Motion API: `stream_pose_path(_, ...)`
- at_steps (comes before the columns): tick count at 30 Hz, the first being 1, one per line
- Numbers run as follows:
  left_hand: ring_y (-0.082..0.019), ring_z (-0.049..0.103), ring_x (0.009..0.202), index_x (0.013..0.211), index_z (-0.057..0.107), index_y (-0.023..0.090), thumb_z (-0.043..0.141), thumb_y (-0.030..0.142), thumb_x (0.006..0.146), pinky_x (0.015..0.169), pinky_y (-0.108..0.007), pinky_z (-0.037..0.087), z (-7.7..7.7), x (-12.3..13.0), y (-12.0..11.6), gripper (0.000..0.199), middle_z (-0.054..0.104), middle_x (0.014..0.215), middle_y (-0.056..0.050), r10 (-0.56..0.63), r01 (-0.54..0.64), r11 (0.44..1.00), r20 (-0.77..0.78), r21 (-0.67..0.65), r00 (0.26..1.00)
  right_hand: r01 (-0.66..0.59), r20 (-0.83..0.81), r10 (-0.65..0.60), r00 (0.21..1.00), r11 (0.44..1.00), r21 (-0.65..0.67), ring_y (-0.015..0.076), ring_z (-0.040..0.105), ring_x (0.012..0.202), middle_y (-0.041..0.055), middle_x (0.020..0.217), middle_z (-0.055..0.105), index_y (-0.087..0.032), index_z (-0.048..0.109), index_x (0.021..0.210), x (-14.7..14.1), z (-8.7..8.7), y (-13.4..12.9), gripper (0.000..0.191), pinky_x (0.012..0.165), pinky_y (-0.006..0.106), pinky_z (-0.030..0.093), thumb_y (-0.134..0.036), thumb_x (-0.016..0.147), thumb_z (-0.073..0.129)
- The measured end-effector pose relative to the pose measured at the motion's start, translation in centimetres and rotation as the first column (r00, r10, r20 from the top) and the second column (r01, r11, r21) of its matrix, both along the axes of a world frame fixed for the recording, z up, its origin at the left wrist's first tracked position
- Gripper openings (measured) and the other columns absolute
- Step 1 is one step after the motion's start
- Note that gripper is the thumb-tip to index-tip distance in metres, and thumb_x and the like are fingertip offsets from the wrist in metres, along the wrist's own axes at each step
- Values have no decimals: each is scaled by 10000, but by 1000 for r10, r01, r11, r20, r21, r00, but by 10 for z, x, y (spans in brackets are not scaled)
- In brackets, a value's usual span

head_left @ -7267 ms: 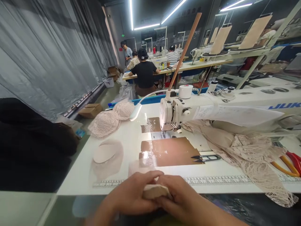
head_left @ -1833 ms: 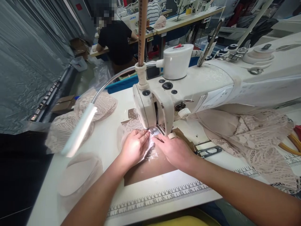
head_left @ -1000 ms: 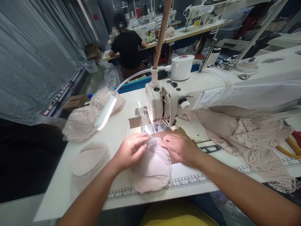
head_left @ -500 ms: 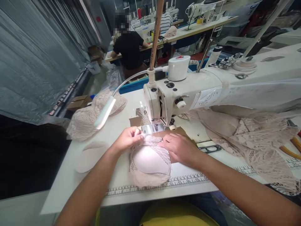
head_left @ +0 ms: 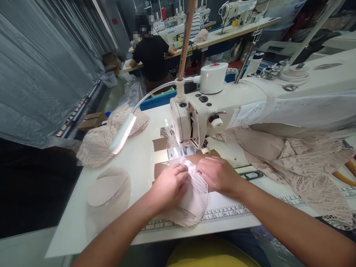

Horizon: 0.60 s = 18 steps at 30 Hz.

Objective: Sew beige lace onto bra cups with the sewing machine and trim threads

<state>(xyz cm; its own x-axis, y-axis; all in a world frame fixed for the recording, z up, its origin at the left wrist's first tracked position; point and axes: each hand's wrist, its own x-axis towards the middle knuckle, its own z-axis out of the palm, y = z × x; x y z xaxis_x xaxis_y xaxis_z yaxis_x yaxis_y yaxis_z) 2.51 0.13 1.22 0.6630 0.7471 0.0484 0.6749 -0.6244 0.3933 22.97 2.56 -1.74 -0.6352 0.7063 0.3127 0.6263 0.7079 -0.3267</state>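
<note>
A pale pink lace bra cup (head_left: pixel 194 202) lies on the table below the needle area of a white sewing machine (head_left: pixel 183 120). Its upper lace edge reaches up toward the presser foot. My left hand (head_left: pixel 171 183) is closed over the cup's left side, fingers bent together on the lace and covering much of it. On the other side, my right hand (head_left: pixel 217 173) has its curled fingertips gripping the lace at the upper right edge. The undersides of both hands' fingers are hidden. Brown tape patches (head_left: pixel 161 170) stick to the table around the needle plate.
A beige cup piece (head_left: pixel 107 189) lies to the left, with stacked lace cups (head_left: pixel 96 146) behind it. A lamp (head_left: pixel 124 133) on a bendy neck hangs over them. Lace garments (head_left: pixel 283 152) are heaped at right. A printed ruler (head_left: pixel 228 214) runs along the front edge. Beyond, a person (head_left: pixel 151 57) sits working.
My left hand has moved right and down, from the lace's upper left corner onto the cup. The cup has turned and shifted slightly right. My right hand has moved slightly right.
</note>
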Motion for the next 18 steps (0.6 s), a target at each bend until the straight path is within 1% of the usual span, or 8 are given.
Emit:
stream_pose_path(2, -257, 541, 1133, 1129, 620, 119, 458, 164, 856, 979, -419, 461, 0, 2, 5, 321, 604, 1220, -140, -45, 45, 999, -14, 11, 999, 40, 49, -40, 998, 999, 0, 180, 495, 734, 58, 765, 593, -156, 656, 894, -1, 1, 0, 248, 673, 294, 355, -149, 831, 416)
stream_pose_path(3, -260, 531, 1146, 1153, 607, 116, 456, 171, 860, 983, -426, 459, 0, 2, 8, 334, 591, 1239, -145, -39, 39, 999, -25, 21, 999, 55, 94, -54, 994, 998, -4, 189, 500, 761, 62, 799, 600, -165, 656, 965, -2, 1, 0, 272, 679, 299, 353, -145, 832, 420)
stream_pose_path(5, -283, 509, 1166, 1207, 570, 102, 460, 204, 869, 982, -462, 453, -1, -1, 13, 369, 552, 1288, -164, 21, -18, 999, -59, 51, 998, 74, 181, -72, 981, 997, -6, 199, 500, 782, 61, 820, 599, -187, 649, 1042, -5, 2, 0, 305, 681, 307, 345, -135, 827, 439)
stream_pose_path(7, -302, 500, 1169, 1253, 533, 107, 472, 248, 874, 966, -493, 452, -2, -3, 17, 409, 526, 1317, -171, 81, -73, 995, -102, 74, 992, 84, 224, -83, 971, 996, 3, 199, 495, 784, 57, 816, 593, -199, 651, 1052, -6, 2, -1, 309, 677, 309, 334, -123, 819, 462)
stream_pose_path(9, -304, 496, 1171, 1284, 506, 121, 481, 279, 874, 954, -497, 454, -4, -5, 20, 441, 520, 1326, -165, 88, -77, 994, -134, 81, 987, 91, 231, -92, 969, 996, 15, 196, 491, 788, 57, 821, 591, -207, 654, 1048, -7, 3, -1, 298, 676, 309, 325, -121, 821, 480)
stream_pose_path(14, -294, 454, 1235, 1313, 484, 123, 455, 281, 882, 982, -480, 433, -3, -8, 31, 460, 477, 1379, -153, 26, -14, 997, -173, 70, 985, 127, 229, -123, 966, 992, -5, 190, 490, 776, 48, 823, 595, -207, 659, 1028, -8, 4, -1, 289, 663, 303, 316, -105, 808, 502)
stream_pose_path(18, -284, 446, 1258, 1318, 484, 103, 450, 244, 862, 1027, -464, 404, -2, -12, 43, 478, 466, 1390, -155, -33, 45, 997, -191, 61, 981, 158, 202, -163, 966, 987, 41, 181, 487, 751, 43, 821, 599, -203, 656, 1031, -10, 2, -1, 272, 654, 302, 314, -112, 817, 513)
